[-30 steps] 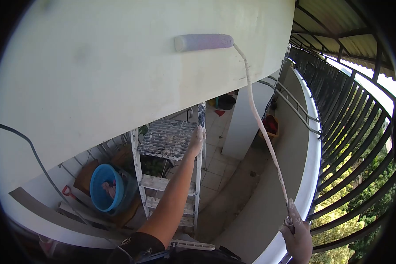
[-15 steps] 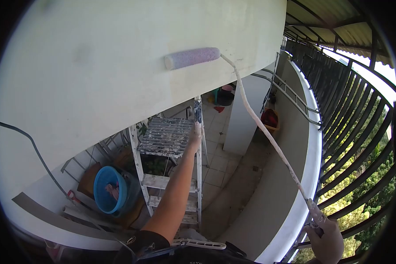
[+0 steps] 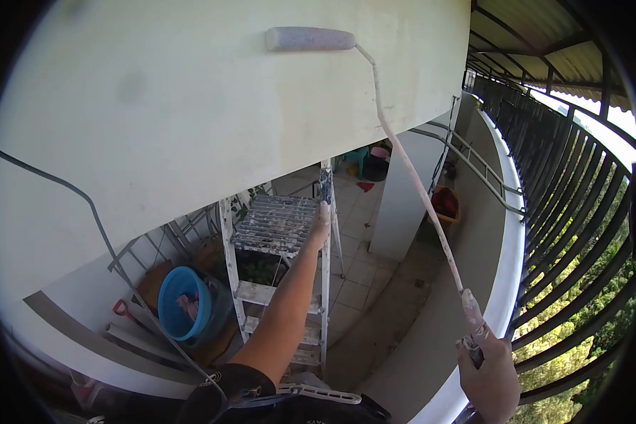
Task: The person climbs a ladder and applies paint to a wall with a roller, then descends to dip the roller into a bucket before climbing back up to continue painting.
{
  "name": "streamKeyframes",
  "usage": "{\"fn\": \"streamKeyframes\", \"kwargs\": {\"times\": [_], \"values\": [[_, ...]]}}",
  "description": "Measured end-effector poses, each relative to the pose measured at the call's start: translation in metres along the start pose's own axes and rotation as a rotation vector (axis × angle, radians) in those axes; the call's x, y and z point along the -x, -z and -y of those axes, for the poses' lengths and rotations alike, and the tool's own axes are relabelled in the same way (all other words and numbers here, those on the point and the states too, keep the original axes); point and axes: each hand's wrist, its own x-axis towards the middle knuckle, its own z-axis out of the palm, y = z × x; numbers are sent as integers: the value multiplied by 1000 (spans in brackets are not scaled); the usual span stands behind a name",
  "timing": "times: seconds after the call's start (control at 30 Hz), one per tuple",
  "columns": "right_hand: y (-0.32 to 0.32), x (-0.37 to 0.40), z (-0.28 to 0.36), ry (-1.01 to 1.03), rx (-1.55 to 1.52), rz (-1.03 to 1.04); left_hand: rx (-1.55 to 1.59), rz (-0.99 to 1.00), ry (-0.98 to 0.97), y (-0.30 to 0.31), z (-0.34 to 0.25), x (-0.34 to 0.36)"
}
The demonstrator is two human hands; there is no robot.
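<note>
A paint roller lies against the upper part of the pale wall, its long bent rod running down to the lower right. My right hand is closed around the paint-smeared handle of that roller. Farther left, my left hand grips the upright rail of a paint-spattered metal stepladder, just right of its top platform. The fingers of the left hand are small and partly hidden behind the rail.
A blue tub with cloth inside stands at the lower left. A dark cable hangs across the left side. Black railing bars curve along the right above a low parapet. A red item in a yellow basket sits behind.
The roller has moved up the wall, and my right hand has moved left and slightly up with the handle. My left hand stays on the ladder. The view has shifted slightly.
</note>
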Motion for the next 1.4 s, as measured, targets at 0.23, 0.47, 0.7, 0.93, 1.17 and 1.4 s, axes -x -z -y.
{"fn": "streamKeyframes", "kwargs": {"times": [0.23,0.47,0.7,0.93,1.17,1.4], "values": [[-30,37,-23,12,3,74,-15,-88,-47,-7,-10,8],[-22,20,-11,3,-12,34,-18,-54,-36,-3,-19,13],[-22,-7,1,117,-148,-18,-4,-14,5,0,-16,10],[-46,46,-6,-70,-127,134,-12,-56,-92,-4,-18,9],[-6,-6,20,-16,-22,-55,-47,-1,29,4,-3,1],[2,6,7,-26,93,-177,-47,6,8,6,-2,4]]}}
